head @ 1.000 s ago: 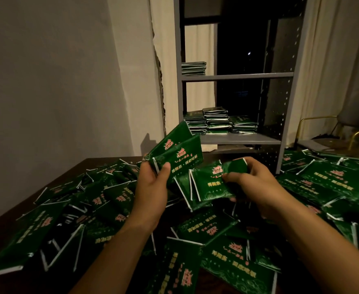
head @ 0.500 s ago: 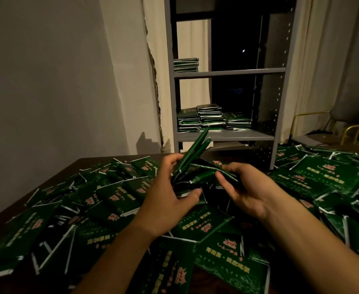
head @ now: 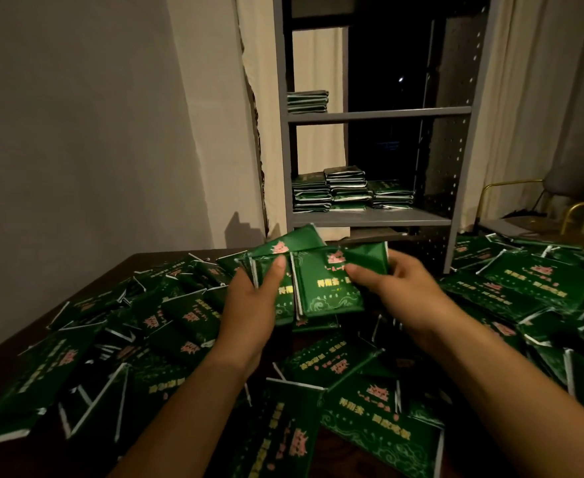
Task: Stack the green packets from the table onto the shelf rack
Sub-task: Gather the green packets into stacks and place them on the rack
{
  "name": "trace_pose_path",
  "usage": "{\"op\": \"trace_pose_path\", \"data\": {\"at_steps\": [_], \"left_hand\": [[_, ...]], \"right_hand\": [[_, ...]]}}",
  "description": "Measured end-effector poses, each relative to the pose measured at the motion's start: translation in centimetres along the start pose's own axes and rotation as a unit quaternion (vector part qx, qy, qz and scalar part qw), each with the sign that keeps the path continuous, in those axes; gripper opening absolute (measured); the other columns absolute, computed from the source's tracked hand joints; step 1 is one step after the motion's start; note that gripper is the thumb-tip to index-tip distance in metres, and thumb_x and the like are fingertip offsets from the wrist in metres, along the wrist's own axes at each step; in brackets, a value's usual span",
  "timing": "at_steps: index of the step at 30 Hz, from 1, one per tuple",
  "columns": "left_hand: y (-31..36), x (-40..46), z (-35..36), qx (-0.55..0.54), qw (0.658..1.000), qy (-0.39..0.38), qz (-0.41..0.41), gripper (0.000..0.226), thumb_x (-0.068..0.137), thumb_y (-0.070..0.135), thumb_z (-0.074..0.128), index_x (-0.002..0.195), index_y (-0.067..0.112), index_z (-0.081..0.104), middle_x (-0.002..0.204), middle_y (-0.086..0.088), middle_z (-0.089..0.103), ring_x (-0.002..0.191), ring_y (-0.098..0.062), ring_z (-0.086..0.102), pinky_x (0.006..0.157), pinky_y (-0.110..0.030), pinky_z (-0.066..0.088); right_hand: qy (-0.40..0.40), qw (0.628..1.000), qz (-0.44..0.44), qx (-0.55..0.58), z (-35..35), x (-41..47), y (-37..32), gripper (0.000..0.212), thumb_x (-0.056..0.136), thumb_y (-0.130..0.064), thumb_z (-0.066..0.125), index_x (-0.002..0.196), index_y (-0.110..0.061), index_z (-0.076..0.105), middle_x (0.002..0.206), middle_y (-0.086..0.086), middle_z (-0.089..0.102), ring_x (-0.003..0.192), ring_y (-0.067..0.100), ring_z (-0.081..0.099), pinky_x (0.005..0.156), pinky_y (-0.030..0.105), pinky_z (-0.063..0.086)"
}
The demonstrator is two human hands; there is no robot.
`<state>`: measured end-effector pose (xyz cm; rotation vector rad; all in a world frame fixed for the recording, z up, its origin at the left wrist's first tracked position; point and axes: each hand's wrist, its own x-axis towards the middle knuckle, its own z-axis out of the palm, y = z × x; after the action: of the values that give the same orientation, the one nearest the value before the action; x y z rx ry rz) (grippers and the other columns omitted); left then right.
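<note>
Both hands hold a small bunch of green packets (head: pixel 321 288) above the table, faces toward me. My left hand (head: pixel 252 305) grips the left side with the thumb on the front. My right hand (head: pixel 397 288) pinches the top right packet at its upper part. Many loose green packets (head: pixel 380 415) cover the dark table (head: pixel 138 263). The grey shelf rack (head: pixel 373 219) stands behind the table. Its lower shelf carries three stacks of packets (head: pixel 346 193); the upper shelf has one short stack (head: pixel 307 102) at the left.
A grey wall fills the left side. Cream curtains hang on both sides of the rack, with a dark window behind it. A chair with gold-coloured metal arms (head: pixel 580 208) stands at the far right behind the table.
The held packets were edge-on half a second ago and now face me, fanned flat. Both hands have risen slightly and come closer together on the bunch.
</note>
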<state>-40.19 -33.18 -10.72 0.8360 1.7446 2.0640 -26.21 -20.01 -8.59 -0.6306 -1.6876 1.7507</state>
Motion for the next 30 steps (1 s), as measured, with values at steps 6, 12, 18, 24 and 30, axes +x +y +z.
{"op": "trace_pose_path", "data": {"at_steps": [6,12,18,24,30], "left_hand": [[0.1,-0.8,0.2,0.057,0.993,-0.107,-0.004,0.065,0.074,0.057,0.081,0.128,0.030,0.057,0.116,0.007,0.073,0.105,-0.014,0.072,0.092,-0.043,0.057],[0.3,-0.6,-0.3,0.117,0.988,-0.101,0.013,0.070,0.074,0.005,0.085,0.128,0.032,0.049,0.115,0.008,0.063,0.094,-0.006,0.067,0.064,-0.016,0.055],[0.3,-0.8,-0.2,0.196,0.968,-0.154,0.036,0.054,0.083,-0.006,0.069,0.117,0.036,0.059,0.120,0.006,0.058,0.098,-0.010,0.064,0.070,-0.026,0.062],[-0.6,-0.9,0.0,0.326,0.920,-0.205,0.069,0.043,0.084,0.002,0.067,0.110,0.037,0.063,0.103,0.013,0.066,0.088,-0.003,0.067,0.079,-0.032,0.061],[-0.2,-0.7,-0.4,0.331,0.919,-0.194,0.096,0.042,0.082,0.007,0.072,0.105,0.041,0.060,0.099,0.016,0.069,0.088,0.004,0.066,0.080,-0.021,0.058]], "right_hand": [[-0.021,0.999,-0.048,0.005,1.5,0.3,1.3,0.058,0.083,-0.014,0.078,0.130,-0.019,0.044,0.120,0.006,0.068,0.100,0.024,0.072,0.084,0.043,0.061],[-0.120,0.979,-0.031,-0.160,-0.9,0.3,1.0,0.056,0.081,0.011,0.071,0.124,-0.022,0.057,0.109,0.004,0.073,0.099,0.014,0.072,0.085,0.034,0.060],[-0.149,0.967,-0.035,-0.203,-0.7,0.2,1.1,0.077,0.079,0.012,0.072,0.138,-0.028,0.041,0.115,0.003,0.060,0.094,0.018,0.070,0.080,0.030,0.060],[-0.184,0.929,-0.028,-0.321,-0.3,0.2,1.9,0.032,0.090,-0.004,0.064,0.110,-0.026,0.053,0.104,0.003,0.065,0.093,0.014,0.066,0.081,0.032,0.056],[-0.136,0.944,-0.071,-0.293,-0.7,0.3,1.2,0.054,0.088,0.001,0.068,0.126,-0.029,0.045,0.112,-0.004,0.066,0.103,0.009,0.066,0.090,0.034,0.058]]}}
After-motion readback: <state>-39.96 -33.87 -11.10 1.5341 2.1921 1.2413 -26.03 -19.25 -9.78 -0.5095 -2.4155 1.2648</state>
